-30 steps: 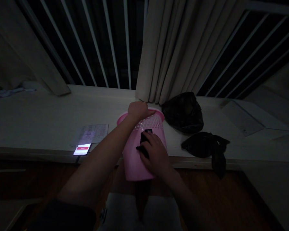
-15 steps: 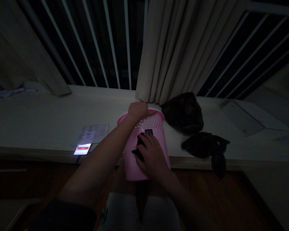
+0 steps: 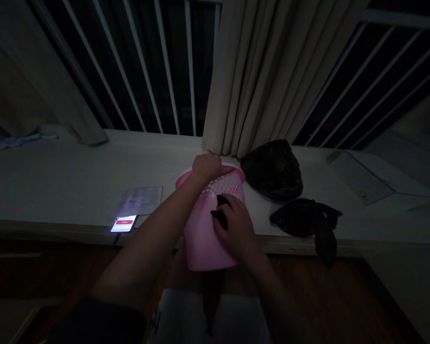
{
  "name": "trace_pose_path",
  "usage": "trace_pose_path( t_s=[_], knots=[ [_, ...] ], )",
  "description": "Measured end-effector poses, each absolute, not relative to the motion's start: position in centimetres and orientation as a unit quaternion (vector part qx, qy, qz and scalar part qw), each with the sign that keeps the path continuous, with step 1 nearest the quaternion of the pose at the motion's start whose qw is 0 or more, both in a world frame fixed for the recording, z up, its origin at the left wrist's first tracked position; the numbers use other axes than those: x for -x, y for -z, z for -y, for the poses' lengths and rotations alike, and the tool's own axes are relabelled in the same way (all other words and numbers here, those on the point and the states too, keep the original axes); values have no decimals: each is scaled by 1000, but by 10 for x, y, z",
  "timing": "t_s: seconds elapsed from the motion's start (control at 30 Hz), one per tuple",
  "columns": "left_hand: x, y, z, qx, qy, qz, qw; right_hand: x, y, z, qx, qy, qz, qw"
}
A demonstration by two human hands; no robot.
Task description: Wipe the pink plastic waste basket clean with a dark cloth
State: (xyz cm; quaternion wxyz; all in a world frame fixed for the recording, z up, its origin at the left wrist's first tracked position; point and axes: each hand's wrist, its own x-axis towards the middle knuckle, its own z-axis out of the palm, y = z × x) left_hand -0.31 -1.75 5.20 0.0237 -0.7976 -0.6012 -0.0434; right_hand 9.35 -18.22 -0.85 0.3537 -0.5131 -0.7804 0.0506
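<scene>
A pink plastic wastebasket (image 3: 206,239) with a perforated band below its rim leans tilted at the ledge's front edge, in front of me. My left hand (image 3: 207,166) is closed over its rim, with some fingers hidden inside the opening. Bunched under my right hand (image 3: 236,227) is a black cloth (image 3: 220,219), pressed against the right part of the basket's outer wall. Only its dark corners stick out past my fingers. The dark label on the wall is mostly covered by that hand.
A black plastic bag (image 3: 272,169) and a smaller knotted black bag (image 3: 301,217) lie right of the basket on the white ledge (image 3: 75,177). To the left are a paper sheet (image 3: 150,199) and a lit phone (image 3: 123,223) at the edge. Curtains (image 3: 247,71) hang behind.
My right hand has slid a little to the right across the basket's wall with the black cloth, now covering most of the label. My left hand keeps its hold on the rim.
</scene>
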Motion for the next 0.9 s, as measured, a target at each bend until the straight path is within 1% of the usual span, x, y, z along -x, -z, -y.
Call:
trace_pose_path(
  t_s=[0.1, 0.23, 0.43, 0.6, 0.67, 0.77, 0.83, 0.9],
  knots=[
    [3, -50, 15, 800, 45, 598, 23, -92, 6, 180, 538, -41, 767, 346],
    [4, -48, 13, 798, 48, 600, 18, -86, 4, 181, 475, -35, 824, 306],
    [4, -49, 15, 797, 46, 602, 21, -94, 8, 183, 549, -29, 758, 351],
    [2, -48, 15, 800, 51, 597, 24, -84, 6, 184, 473, -27, 822, 315],
    [3, -48, 15, 802, 49, 595, 23, -89, 5, 179, 486, -34, 808, 331],
    [4, -48, 17, 804, 53, 592, 25, -98, 6, 175, 541, -30, 759, 360],
    [4, -48, 17, 806, 56, 588, 31, -96, 8, 178, 545, -26, 758, 358],
    [4, -48, 17, 808, 54, 586, 36, -89, 8, 182, 508, -28, 791, 339]
  ],
)
